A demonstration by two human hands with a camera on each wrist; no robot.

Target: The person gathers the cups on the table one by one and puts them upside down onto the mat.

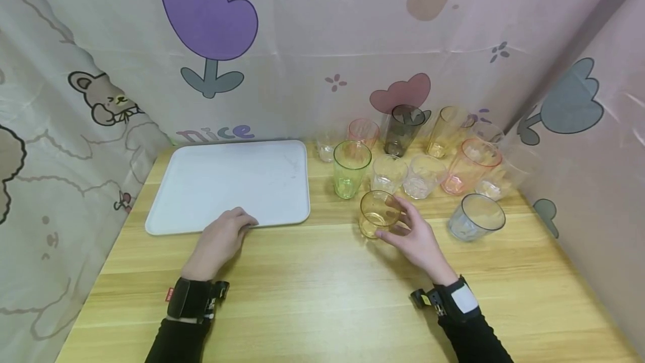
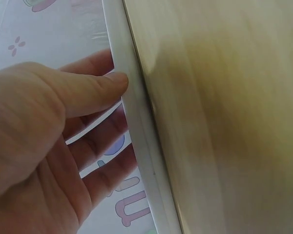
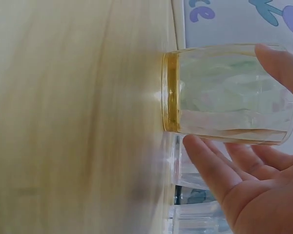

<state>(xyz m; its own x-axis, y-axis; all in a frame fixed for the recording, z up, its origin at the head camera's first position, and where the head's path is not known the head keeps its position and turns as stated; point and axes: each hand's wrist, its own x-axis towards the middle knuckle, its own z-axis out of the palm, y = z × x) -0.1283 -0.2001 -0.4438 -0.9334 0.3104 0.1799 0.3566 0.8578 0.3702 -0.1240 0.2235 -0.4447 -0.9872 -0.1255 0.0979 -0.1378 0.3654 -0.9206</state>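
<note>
In the head view my left hand (image 1: 221,240) is at the front edge of a white rectangular tray (image 1: 232,184) lying flat on the table. The left wrist view shows the thumb (image 2: 95,92) against the tray's rim (image 2: 141,126), with the other fingers reaching behind it, so the rim is pinched. My right hand (image 1: 415,237) holds a short amber glass (image 1: 378,214), which stands upright. From the right wrist, fingers show on opposite sides of this glass (image 3: 224,92). Behind it stand a tall green glass (image 1: 351,172) and a clear glass (image 1: 389,173).
Right of my right hand is a bluish-grey glass (image 1: 476,218). Further back stand a dark grey glass (image 1: 403,130), a tall yellow glass (image 1: 445,132), a pink-orange glass (image 1: 471,167) and several others, close together. Printed curtains (image 1: 312,27) hang along the table's back and sides.
</note>
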